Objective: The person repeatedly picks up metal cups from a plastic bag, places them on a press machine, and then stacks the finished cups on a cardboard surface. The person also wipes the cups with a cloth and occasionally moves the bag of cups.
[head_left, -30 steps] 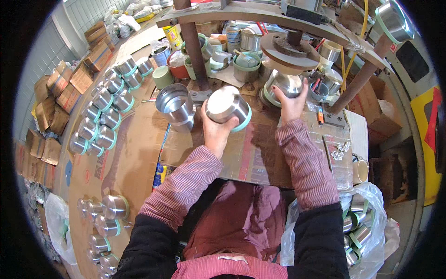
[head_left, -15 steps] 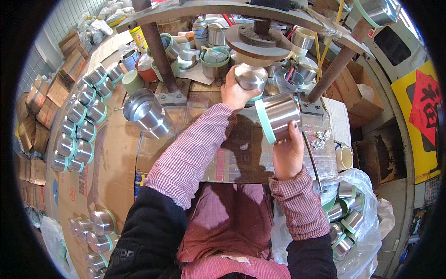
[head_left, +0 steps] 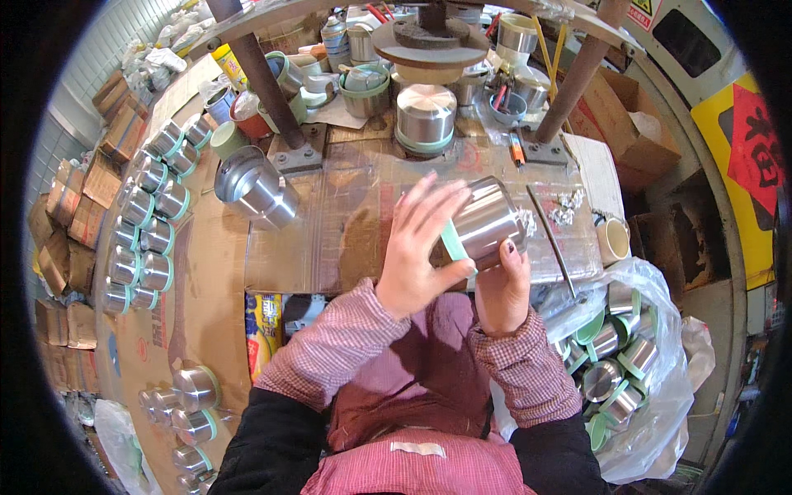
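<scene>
A shiny steel cup [head_left: 487,219] with a pale green rim lies tilted between my hands, above the near edge of the cardboard-covered bench. From below, my right hand [head_left: 505,293] grips its side. At the rim end is my left hand [head_left: 421,252], its long fingers over the upper edge and its thumb against the lower edge. Whether every fingertip touches cannot be seen. Beyond them, another steel cup [head_left: 426,115] stands with its flat base up and green rim down, below the round press plate [head_left: 429,45].
Several cups [head_left: 157,235] stand in rows at left, and more fill a clear plastic bag [head_left: 660,330] at right. A larger steel vessel [head_left: 256,190] leans by the left press post [head_left: 268,91]. A thin metal rod [head_left: 551,239] lies to the right.
My left hand has left the cup below the press and come back to the cup in my right hand. That other cup now stands alone. My view has shifted slightly.
</scene>
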